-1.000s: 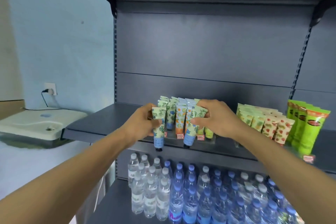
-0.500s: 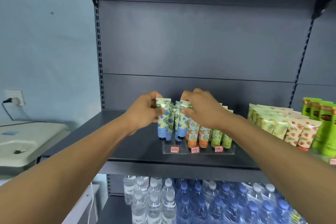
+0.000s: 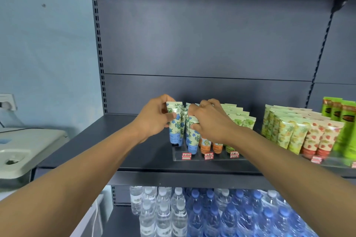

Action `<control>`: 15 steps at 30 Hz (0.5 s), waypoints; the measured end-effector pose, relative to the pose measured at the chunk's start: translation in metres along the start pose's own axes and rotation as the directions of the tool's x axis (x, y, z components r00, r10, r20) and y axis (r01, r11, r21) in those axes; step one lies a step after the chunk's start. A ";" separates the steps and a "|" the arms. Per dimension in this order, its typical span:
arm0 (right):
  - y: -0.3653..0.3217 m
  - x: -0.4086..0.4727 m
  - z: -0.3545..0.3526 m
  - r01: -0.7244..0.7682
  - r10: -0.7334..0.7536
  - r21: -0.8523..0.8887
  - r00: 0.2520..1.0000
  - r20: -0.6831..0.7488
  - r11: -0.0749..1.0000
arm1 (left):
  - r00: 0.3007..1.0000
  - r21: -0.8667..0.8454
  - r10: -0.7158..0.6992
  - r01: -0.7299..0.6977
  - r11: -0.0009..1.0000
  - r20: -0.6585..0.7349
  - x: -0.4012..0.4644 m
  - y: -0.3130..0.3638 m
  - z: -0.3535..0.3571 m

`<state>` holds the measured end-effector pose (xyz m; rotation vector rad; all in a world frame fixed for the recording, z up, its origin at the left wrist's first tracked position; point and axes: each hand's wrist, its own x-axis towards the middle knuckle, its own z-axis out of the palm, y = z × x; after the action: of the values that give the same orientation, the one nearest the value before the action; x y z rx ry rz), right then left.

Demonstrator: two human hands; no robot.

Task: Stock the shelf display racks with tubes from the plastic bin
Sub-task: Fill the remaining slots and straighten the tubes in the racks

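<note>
A clear acrylic display rack (image 3: 178, 155) stands on the dark shelf (image 3: 107, 146), holding upright tubes in rows: blue-flowered, orange (image 3: 205, 145) and green (image 3: 245, 122). My left hand (image 3: 154, 119) grips a blue-flowered tube (image 3: 175, 131) at the rack's left end, cap down. Beside it my right hand (image 3: 209, 121) pinches the top of a second blue-flowered tube (image 3: 192, 141) in the front row. The plastic bin is out of view.
A second rack (image 3: 331, 163) to the right holds yellow, strawberry and bright green tubes (image 3: 344, 131). Water bottles (image 3: 192, 213) fill the shelf below. A white plastic lid or appliance (image 3: 21, 152) sits at left, under a wall socket (image 3: 7, 102).
Both hands carried the blue-flowered tubes up from the shelf edge to the rack and have lowered them toward its left rows. The camera tilted upward.
</note>
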<state>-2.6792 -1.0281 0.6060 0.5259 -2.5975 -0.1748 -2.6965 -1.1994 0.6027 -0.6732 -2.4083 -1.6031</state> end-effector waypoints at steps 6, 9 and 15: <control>0.004 -0.005 -0.008 -0.007 0.010 0.084 0.999 -0.039 0.996 | 1.000 0.035 -0.001 0.000 0.999 0.013 0.004 -0.004 0.010; 0.010 -0.008 -0.018 -0.019 0.034 0.171 0.996 -0.085 0.985 | 1.000 0.066 -0.012 0.011 0.998 0.014 0.005 -0.006 0.012; 0.022 -0.015 -0.026 -0.064 0.087 0.195 0.990 -0.109 0.979 | 0.998 0.112 -0.021 0.013 0.994 0.065 0.005 -0.011 0.018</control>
<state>-2.6617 -1.0030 0.6267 0.4873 -2.5275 0.1292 -2.7036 -1.1849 0.5883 -0.6979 -2.5349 -1.4616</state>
